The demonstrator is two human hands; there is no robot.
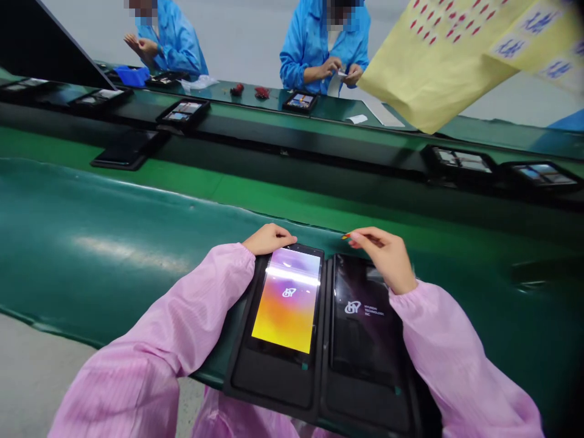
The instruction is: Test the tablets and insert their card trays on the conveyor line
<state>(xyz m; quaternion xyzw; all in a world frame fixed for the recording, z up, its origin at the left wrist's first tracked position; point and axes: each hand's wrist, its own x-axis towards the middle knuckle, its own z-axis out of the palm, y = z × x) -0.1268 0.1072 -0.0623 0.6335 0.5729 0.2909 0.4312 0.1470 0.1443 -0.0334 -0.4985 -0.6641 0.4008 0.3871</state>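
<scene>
A black two-slot tray (pixel 278 389) lies on the green mat in front of me. Its left slot holds a phone-like device (pixel 287 301) with a lit purple, orange and yellow screen. The right slot holds a second device (pixel 360 322) with a dark screen and a white logo. My left hand (pixel 268 238) rests curled on the top left corner of the lit device. My right hand (pixel 385 255) hovers over the top of the dark device, its fingertips pinching a small red and yellow tab (pixel 347 236).
Beyond the green mat (pixel 91 243) runs a conveyor (pixel 274 164) carrying several black trays with devices (pixel 182 114). Two people in blue coats (pixel 326 48) work on the far side. A yellow sheet with red stickers (pixel 438 55) hangs at the upper right.
</scene>
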